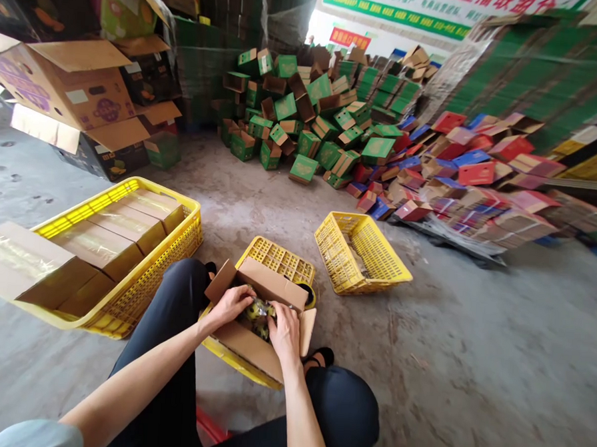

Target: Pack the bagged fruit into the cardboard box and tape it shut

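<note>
An opened cardboard box (pixel 252 348) rests between my knees on an upturned yellow crate (pixel 279 259), its flaps folded outward. Inside lies a shiny clear plastic bag (pixel 260 309) with yellow-green and dark contents, whose kind I cannot make out. My left hand (pixel 230 304) reaches over the box's left side, fingers pinching the bag's left edge. At the bag's right edge, the fingers of my right hand (pixel 283 331) are curled onto the plastic. The lower part of the bag is hidden by the box walls.
On the left, a long yellow crate (pixel 148 279) holds several taped cardboard boxes (pixel 102 243). Another yellow basket (pixel 364 253) stands front right. Farther back are heaped green boxes (pixel 307 144), red and blue boxes (pixel 474 173) on a pallet, and large open cartons (pixel 80 85) at left.
</note>
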A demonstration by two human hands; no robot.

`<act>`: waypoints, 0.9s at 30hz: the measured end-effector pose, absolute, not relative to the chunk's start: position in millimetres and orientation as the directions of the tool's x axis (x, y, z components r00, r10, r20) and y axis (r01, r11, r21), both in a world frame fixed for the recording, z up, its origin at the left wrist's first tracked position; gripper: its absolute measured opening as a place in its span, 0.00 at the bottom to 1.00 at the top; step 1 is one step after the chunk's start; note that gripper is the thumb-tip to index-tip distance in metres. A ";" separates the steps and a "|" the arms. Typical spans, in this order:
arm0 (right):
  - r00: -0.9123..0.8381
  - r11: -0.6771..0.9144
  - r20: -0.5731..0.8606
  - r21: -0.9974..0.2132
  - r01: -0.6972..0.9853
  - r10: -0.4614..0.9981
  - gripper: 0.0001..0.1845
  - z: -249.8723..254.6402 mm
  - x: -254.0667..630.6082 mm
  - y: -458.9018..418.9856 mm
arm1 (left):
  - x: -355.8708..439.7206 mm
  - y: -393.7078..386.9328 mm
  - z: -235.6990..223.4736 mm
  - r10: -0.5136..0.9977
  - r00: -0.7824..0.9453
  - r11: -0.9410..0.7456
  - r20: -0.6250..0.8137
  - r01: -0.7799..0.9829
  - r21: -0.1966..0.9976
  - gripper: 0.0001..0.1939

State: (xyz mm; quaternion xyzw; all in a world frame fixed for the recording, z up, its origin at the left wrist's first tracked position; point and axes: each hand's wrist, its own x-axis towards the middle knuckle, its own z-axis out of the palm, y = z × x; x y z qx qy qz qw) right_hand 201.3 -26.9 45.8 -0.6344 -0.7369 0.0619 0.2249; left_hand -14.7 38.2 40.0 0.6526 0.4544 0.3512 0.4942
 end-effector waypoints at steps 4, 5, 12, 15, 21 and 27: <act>-0.118 0.150 0.187 -0.167 0.974 0.975 0.21 33.9 196.4 -26.3 | -15.9 36.4 48.3 0.951 0.273 0.154 -0.144 -0.015 0.988 0.17; -0.122 0.150 0.182 -0.152 0.977 0.976 0.22 32.0 195.7 -25.6 | -15.2 34.8 50.0 0.942 0.278 0.215 -0.187 -0.071 0.974 0.19; 0.011 0.185 0.395 -0.453 0.872 0.918 0.20 48.4 200.8 -25.2 | -7.5 29.3 57.6 0.915 0.263 0.376 -0.306 -0.277 0.884 0.27; 0.143 0.132 0.341 -0.667 0.734 0.929 0.23 68.0 201.9 -38.1 | -2.7 27.2 59.9 0.908 0.275 0.398 -0.316 -0.326 0.858 0.27; 0.206 -0.101 -0.022 -0.919 0.382 0.978 0.26 91.6 196.2 -67.3 | 4.2 16.7 69.4 0.867 0.401 0.448 -0.296 -0.366 0.816 0.25; 0.188 -0.089 -0.039 -0.960 0.266 0.981 0.24 99.0 198.8 -81.3 | -6.2 13.1 83.1 0.790 0.568 0.442 -0.233 -0.262 0.858 0.35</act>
